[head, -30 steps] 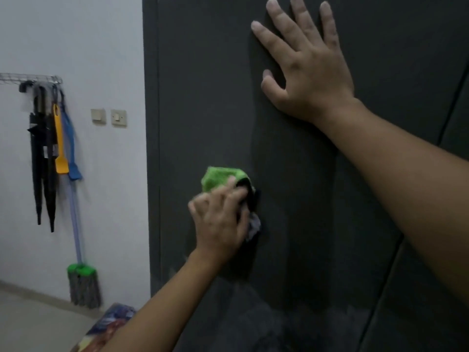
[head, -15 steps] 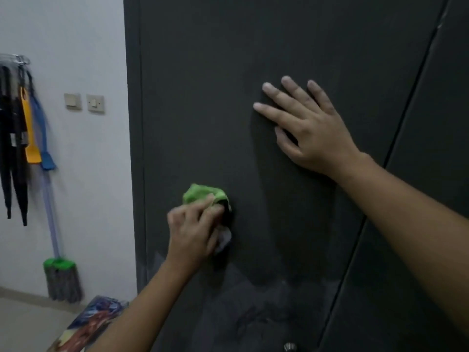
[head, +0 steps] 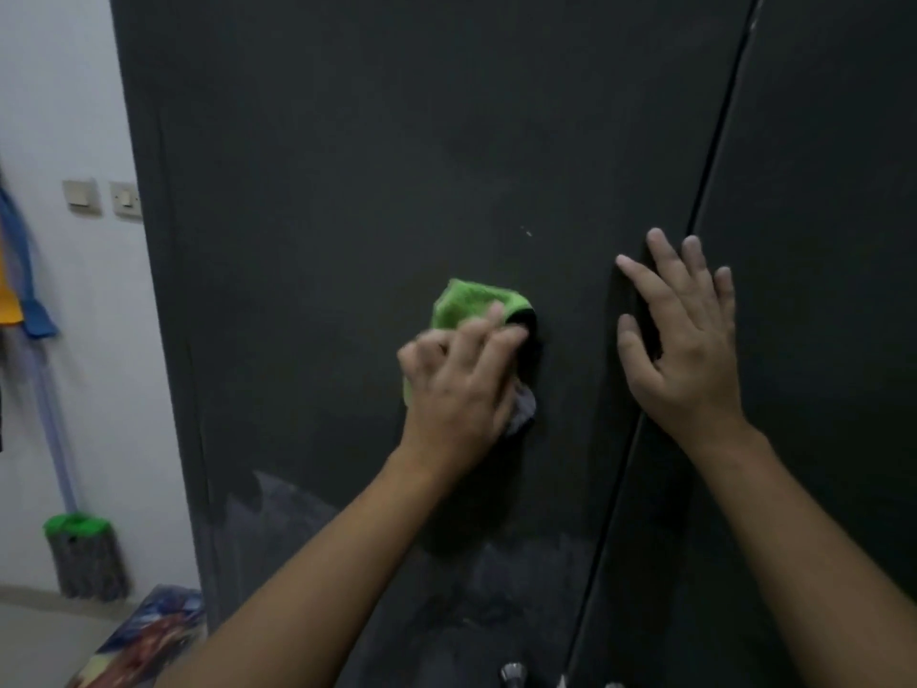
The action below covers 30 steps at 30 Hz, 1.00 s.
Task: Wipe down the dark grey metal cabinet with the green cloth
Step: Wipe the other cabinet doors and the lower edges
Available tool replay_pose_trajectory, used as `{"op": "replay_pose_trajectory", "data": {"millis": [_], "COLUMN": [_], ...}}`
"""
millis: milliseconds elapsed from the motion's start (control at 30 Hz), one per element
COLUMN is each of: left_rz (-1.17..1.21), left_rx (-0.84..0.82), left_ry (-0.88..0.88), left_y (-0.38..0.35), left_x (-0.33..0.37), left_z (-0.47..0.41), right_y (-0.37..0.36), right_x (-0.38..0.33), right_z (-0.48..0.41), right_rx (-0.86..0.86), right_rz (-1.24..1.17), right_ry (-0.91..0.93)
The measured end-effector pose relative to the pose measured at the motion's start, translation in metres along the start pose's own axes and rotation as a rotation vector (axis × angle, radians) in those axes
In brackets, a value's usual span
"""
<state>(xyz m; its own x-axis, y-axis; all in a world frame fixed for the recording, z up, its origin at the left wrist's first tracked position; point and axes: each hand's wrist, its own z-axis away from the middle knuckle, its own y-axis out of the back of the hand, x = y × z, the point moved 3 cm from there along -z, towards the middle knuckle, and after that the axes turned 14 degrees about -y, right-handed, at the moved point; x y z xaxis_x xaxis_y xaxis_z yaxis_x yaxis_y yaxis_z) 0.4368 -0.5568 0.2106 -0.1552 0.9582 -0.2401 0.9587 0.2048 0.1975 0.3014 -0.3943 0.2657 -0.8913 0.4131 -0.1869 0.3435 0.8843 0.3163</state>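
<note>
Two hands on cabinet (head: 347, 166): left hand (head: 461, 389) clutches green cloth (head: 466, 302) against it, frame centre; right hand (head: 685, 355) flat, fingers spread, alongside. Advice: overlapping strokes down into dusty band (head: 496, 588), lower frame.

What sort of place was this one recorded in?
Likely a home utility or storage corner: a mop against a white wall with wall switches, beside a tall dark grey metal cabinet.
</note>
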Motion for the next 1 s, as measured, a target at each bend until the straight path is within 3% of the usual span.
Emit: {"op": "replay_pose_trajectory", "data": {"millis": [300,400,467,633,733,833,1000], "left_rz": [0.006,-0.007,0.003,-0.114,-0.206,-0.210,-0.129], "left_rx": [-0.352,-0.370,-0.291,0.143,0.378,0.407,0.200], "left_ry": [-0.441,-0.506,-0.406,0.086,0.307,0.284,0.073], "left_y": [-0.047,-0.041,-0.035,-0.001,0.016,0.011,-0.016], "left_x": [0.091,0.089,0.074,0.009,-0.019,-0.006,0.052], "left_z": [0.140,0.159,0.143,0.027,-0.047,-0.082,-0.053], "right_y": [-0.012,-0.012,-0.012,-0.016,-0.018,-0.019,-0.017], "right_x": [0.035,0.052,0.064,0.081,0.081,0.082,0.084], "right_z": [0.074,0.094,0.102,0.112,0.118,0.121,0.127], "right_rx": [-0.074,-0.096,-0.093,-0.021,-0.005,0.017,-0.007], "right_rz": [0.052,0.074,0.065,0.113,0.145,0.124,0.030], "right_ry": [0.089,0.153,0.187,0.011,0.000,0.026,0.045]}}
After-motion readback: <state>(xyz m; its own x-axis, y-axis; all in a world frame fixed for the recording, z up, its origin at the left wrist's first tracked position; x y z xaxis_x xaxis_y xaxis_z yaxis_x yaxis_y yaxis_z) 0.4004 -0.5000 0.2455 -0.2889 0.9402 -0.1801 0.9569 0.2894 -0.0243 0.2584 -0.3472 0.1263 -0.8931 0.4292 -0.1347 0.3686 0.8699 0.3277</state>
